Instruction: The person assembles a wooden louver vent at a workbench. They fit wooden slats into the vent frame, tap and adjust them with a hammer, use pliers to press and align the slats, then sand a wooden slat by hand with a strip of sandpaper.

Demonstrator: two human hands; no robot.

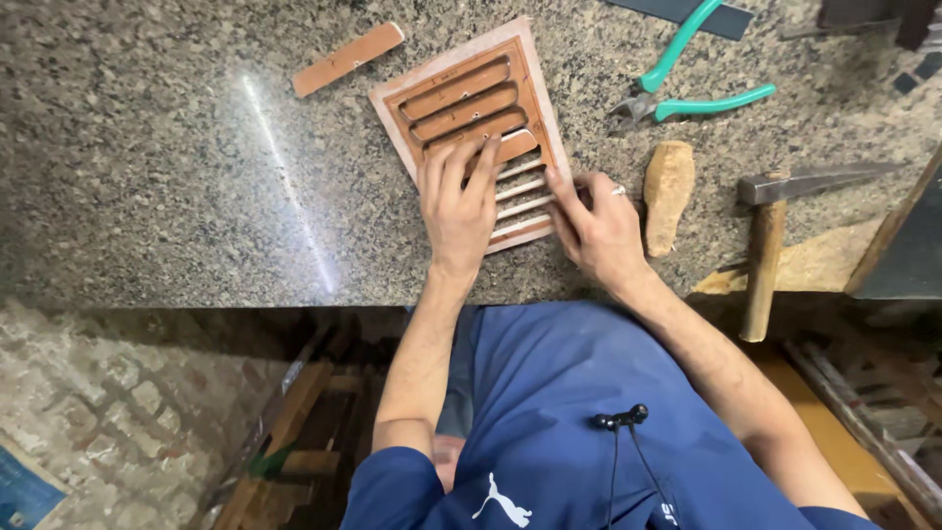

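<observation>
A reddish-brown slotted mould tray (pixel 461 93) lies tilted on the speckled granite counter (pixel 177 186). Its upper slots hold brown strips; the lower slots show pale ribs. My left hand (pixel 457 201) rests flat on the tray's lower part, fingertips pressing a brown strip (pixel 510 145) in one slot. My right hand (pixel 599 226), a ring on one finger, grips the tray's lower right edge with fingers curled against it.
A loose brown strip (pixel 348 59) lies upper left of the tray. Green-handled pliers (pixel 687 93) sit at the upper right. A tan wooden block (pixel 668 191) and a hammer (pixel 770 236) lie right of my hand. The counter's front edge runs just below my wrists.
</observation>
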